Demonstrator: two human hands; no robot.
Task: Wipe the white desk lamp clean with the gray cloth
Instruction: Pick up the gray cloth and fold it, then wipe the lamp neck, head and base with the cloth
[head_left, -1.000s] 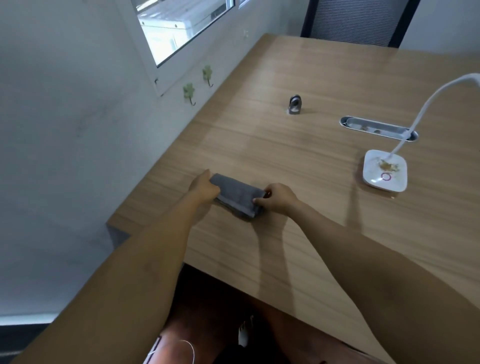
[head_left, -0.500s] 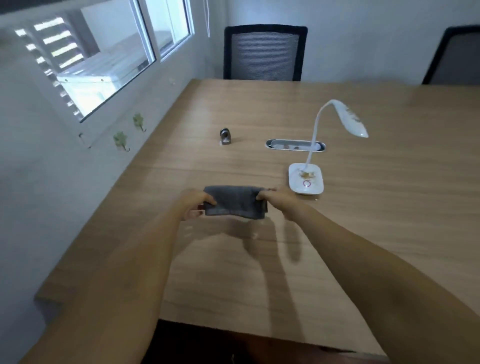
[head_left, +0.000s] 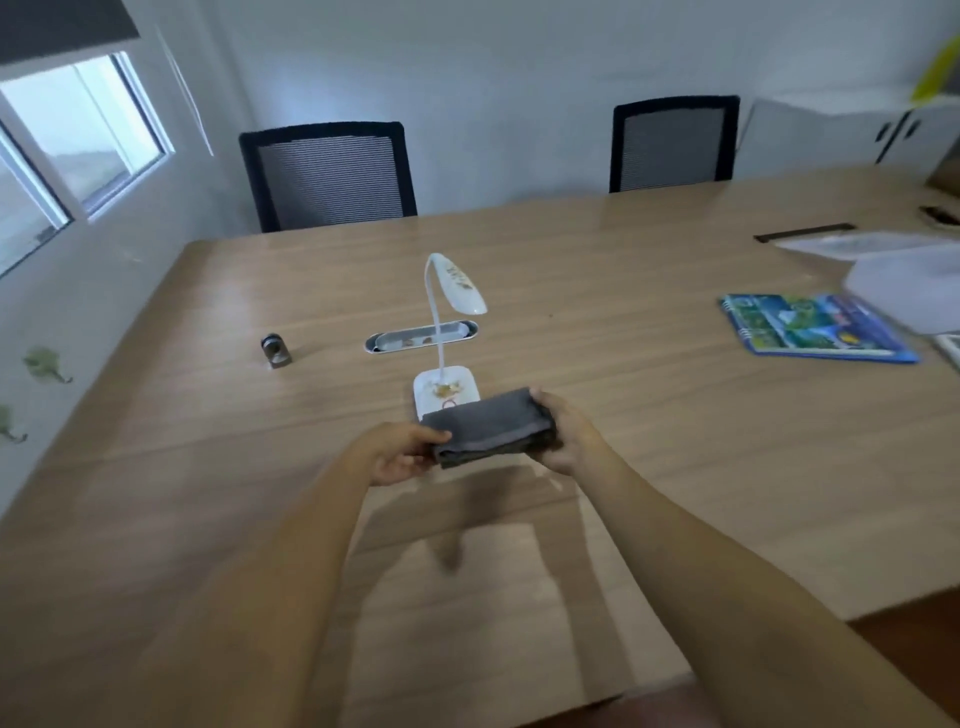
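I see a long wood-grain table (head_left: 623, 415), white walls, a window at 10 o'clock, two black mesh chairs at 12. My left hand (head_left: 397, 452) and right hand (head_left: 566, 434) each clench an end of the folded gray cloth (head_left: 488, 431), raised just before the stained white gooseneck desk lamp (head_left: 449, 322). Blue spiral notebook (head_left: 810, 332) at 2 o'clock; lettering unreadable.

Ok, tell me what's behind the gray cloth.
The lamp's white base, smeared with brownish dirt, sits just behind the cloth that both hands hold. Its near edge is covered by the cloth, so nothing there can be seen.
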